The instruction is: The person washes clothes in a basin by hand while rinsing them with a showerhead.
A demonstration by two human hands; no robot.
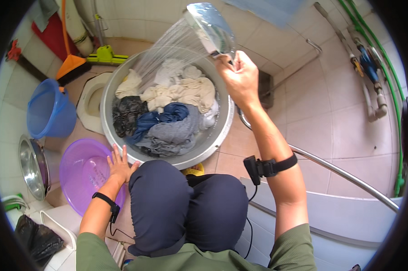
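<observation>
Presumably, grip heavy grey basin [186,161] by rim; gather soft, soaked clothes [172,113] inside by handfuls; hold light, maybe slippery shower head [210,29] above by lower end, inside curled right hand [241,80]. See left hand [119,168] spread beside rim.

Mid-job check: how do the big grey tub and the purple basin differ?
The grey tub is much wider; the purple basin is smaller. The grey tub holds clothes under the shower head's spray; the purple basin shows no clothes inside. Both are round and open-topped.
</observation>
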